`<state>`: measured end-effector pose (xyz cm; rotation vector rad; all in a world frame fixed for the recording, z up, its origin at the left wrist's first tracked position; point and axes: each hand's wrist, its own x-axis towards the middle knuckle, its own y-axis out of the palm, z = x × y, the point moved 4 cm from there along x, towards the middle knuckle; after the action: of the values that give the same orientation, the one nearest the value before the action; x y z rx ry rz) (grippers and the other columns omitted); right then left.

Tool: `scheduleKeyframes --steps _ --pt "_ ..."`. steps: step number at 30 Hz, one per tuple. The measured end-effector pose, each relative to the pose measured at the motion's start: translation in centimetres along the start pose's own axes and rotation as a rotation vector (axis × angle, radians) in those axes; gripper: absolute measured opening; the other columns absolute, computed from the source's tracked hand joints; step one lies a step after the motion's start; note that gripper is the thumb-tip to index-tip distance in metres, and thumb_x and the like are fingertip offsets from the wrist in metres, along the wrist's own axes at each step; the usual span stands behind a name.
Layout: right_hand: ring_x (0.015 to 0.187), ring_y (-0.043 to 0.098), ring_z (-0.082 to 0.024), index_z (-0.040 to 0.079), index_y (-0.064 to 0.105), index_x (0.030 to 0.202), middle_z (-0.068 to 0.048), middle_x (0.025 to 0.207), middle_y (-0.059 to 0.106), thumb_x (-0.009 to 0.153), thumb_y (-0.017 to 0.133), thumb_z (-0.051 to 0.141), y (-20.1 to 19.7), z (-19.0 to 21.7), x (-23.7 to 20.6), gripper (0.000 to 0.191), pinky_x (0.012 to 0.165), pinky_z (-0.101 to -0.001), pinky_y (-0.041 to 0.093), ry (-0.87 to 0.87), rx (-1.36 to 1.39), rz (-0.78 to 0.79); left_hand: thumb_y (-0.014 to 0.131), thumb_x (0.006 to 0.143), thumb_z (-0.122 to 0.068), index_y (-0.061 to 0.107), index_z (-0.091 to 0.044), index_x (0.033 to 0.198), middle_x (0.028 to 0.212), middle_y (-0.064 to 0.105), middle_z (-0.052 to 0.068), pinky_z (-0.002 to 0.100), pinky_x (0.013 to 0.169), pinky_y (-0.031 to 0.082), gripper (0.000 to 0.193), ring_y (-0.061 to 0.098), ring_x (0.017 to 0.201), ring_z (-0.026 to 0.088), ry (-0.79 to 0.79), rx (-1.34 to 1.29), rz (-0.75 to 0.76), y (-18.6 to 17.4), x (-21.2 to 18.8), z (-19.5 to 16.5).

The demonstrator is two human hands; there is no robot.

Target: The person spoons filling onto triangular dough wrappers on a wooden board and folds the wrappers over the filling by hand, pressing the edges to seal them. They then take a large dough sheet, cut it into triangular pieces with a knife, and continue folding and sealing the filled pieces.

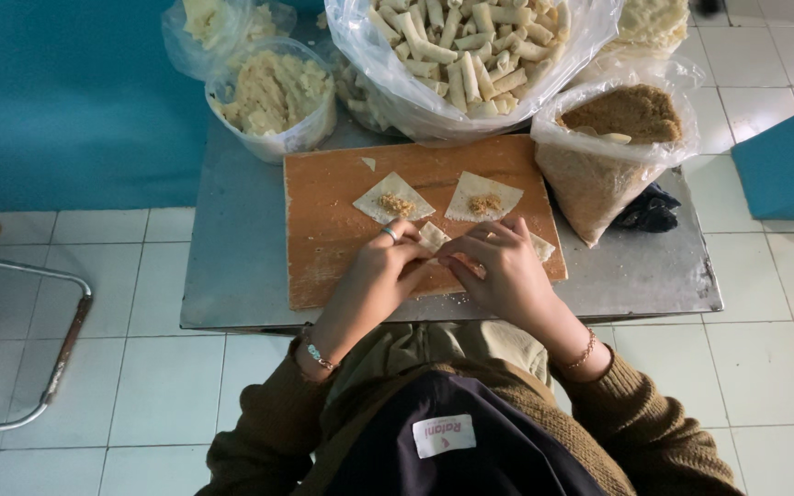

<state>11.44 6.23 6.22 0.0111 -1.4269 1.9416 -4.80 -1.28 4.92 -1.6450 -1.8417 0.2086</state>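
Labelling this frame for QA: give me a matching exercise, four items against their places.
Things:
1. wooden board
2. bag of brown crumbs
3. tub of pale filling
4. bag of rolled pastries

Places:
A. back centre of table
B. under both hands
C. back left corner
D. right of board

Pairs: 1-B, 2-D, 3-C, 4-A

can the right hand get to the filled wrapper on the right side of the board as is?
Probably yes. The right hand sits just below that filled wrapper with bare wooden board between them. It is busy, though: both hands are on a wrapper being folded.
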Motion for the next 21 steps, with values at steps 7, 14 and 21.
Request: scheduleKeyframes --steps 7,14,21 --pt "0.108 0.056 -0.027 0.021 0.082 0.086 -0.002 0.095 0.067 0.077 0.084 0.028 -0.2 0.1 0.7 0.011 0.089 -0.0406 0.042 0.04 -0.021 -0.101 0.077 0.082 -0.003 0.073 0.002 0.095 0.118 0.055 0.015 0.039 0.077 0.055 0.014 0.068 0.089 0.029 -0.081 0.113 -0.139 0.9 0.5 0.1" --pt "0.103 0.058 -0.021 0.021 0.081 0.086 0.004 0.096 0.072 0.075 0.085 0.029 0.5 -0.5 0.6 0.014 0.082 -0.0419 0.038 0.139 -0.047 -0.068 0.081 0.081 -0.01 0.077 -0.006 0.093 0.112 0.058 0.007 0.042 0.094 0.047 0.014 0.055 0.108 0.029 0.076 0.365 -0.226 0.6 -0.1 -0.5" --pt "0.104 0.06 -0.016 0.023 0.081 0.096 0.009 0.098 0.076 0.082 0.08 0.025 -0.1 0.8 -0.4 0.015 0.088 -0.0415 0.034 -0.101 -0.133 -0.096 0.08 0.081 -0.016 0.078 -0.007 0.094 0.111 0.058 0.008 0.042 0.088 0.046 0.017 0.052 0.103 0.029 0.11 0.355 -0.125 0.1 -0.4 -0.3"
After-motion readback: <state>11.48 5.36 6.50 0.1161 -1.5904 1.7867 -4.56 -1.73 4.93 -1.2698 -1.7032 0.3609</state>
